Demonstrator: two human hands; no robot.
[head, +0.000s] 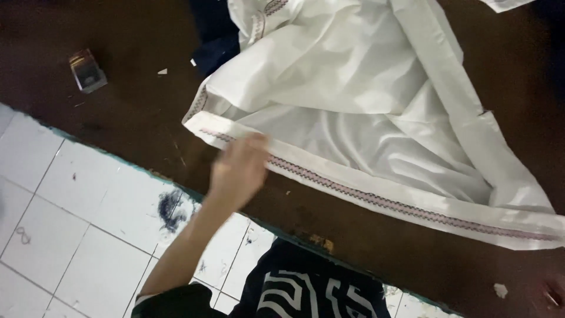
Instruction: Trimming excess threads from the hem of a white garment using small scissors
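A white cloth garment (365, 100) with a dark embroidered band (376, 200) along its hem lies spread over a dark brown wooden table (129, 100). My left hand (238, 169) rests on the hem band near its left corner, fingers pressed on the cloth edge; blur hides whether it pinches the cloth. My left forearm reaches up from the lower left. At the bottom right corner, a small part of my right hand (553, 294) shows at the frame edge, too little to tell its state.
A small shiny rectangular object (87, 70) lies on the table at the upper left. A dark cloth (215, 35) lies under the white garment at the top. White floor tiles (65, 218) with a dark thread clump (170, 209) lie beyond the table edge.
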